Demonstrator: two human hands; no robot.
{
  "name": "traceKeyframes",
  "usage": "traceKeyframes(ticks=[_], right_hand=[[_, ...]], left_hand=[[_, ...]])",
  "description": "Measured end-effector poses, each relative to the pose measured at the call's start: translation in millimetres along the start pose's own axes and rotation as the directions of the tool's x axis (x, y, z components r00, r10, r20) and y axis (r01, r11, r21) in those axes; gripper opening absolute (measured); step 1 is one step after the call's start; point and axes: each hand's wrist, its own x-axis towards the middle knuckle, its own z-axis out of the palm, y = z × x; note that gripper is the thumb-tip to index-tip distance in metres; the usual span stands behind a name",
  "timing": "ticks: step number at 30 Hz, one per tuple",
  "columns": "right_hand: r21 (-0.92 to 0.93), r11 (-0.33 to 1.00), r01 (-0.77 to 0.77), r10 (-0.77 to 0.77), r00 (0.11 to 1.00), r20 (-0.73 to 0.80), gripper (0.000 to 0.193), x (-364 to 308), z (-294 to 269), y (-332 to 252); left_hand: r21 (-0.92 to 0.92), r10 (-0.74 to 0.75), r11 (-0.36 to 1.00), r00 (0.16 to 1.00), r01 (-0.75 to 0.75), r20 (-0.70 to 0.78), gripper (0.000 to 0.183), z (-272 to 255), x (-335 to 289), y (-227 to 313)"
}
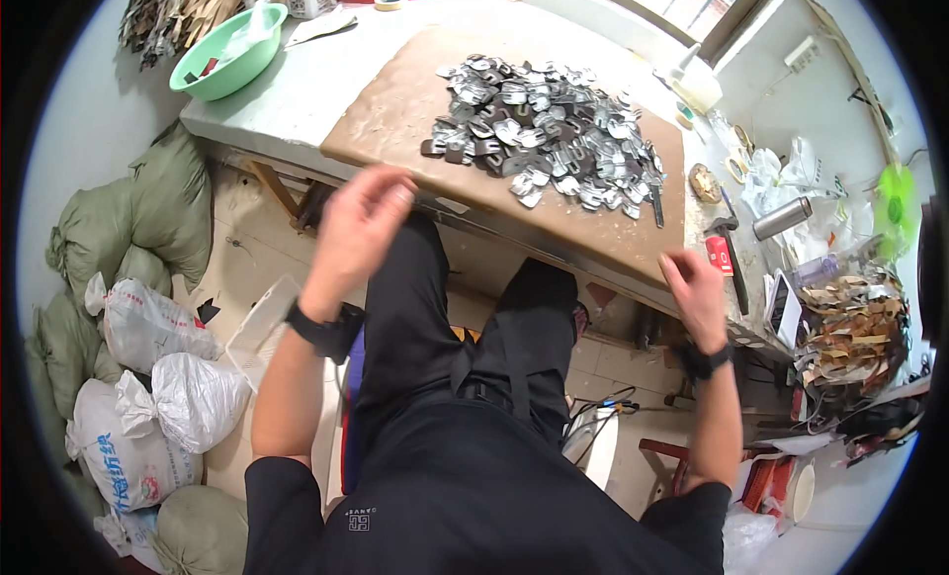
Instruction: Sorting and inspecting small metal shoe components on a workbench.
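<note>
Seated, with my dark-clad knees at the near edge of the table. On the floor at left: white sacks, with green sacks beyond, against the wall. Black bands on both my wrists. My right hand is raised by the board's near right corner, fingers bent, thumb apart from them. My left hand is a little farther off, by the board's near left edge; slightly blurred, fingers loosely curled. Both appear to be gripping nothing. Brown board lies on the table, small crumbs scattered over it. Right of it: red can just beside a hammer, then a metal bottle lying on its side. Metal clips lie in a loose heap on the board, right of its middle, silver and dark mixed; a slim dark piece sits at the heap's near right edge. Far left: green basin, clear plastic inside; tape roll farther back. Far right: barred window.
</note>
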Motion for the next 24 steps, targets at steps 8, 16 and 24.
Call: traceKeyframes(ticks=[8, 16, 24], right_hand=[[0.026, 0.983, 0.183, -0.181, 0.981, -0.077, 0.045, 112, 141, -44], [0.067, 0.965, 0.254, -0.251, 0.966, -0.055, 0.012, 163, 151, -31], [0.081, 0.983, 0.166, -0.166, 0.986, -0.005, 0.015, 153, 152, -32]], left_hand=[[-0.130, -0.429, 0.833, 0.775, 0.538, 0.463, 0.029, 46, 15, 5], [-0.074, -0.443, 0.872, 0.845, 0.484, 0.300, 0.032, 110, 74, -37], [0.768, 0.096, 0.619, 0.986, -0.164, 0.134, 0.050, 181, 70, -51]])
